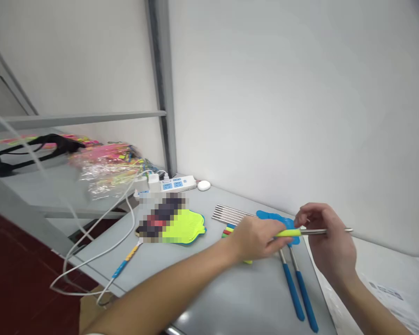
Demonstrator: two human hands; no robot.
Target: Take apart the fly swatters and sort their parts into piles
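My left hand (254, 238) is closed round a yellow-green grip sleeve (289, 233). Out of the sleeve runs a thin metal rod (312, 231) toward the right. My right hand (330, 246) has the rod across it, the thumb against it and the fingers curled. Below and behind the hands lie blue fly swatters (275, 217) with metal shafts and blue handles (293, 291). A row of bare metal rods (230, 214) rests left of them. Coloured grip sleeves (227, 231) show partly behind my left wrist.
Yellow-green swatter heads (186, 228) lie left on the grey table (230, 302), partly under a blurred-out phone (160, 218). A power strip (178, 184) with white cables and a round white object (204, 185) stand behind. Bagged colourful items (111, 163) fill the left shelf; plastic packaging (387, 288) lies right.
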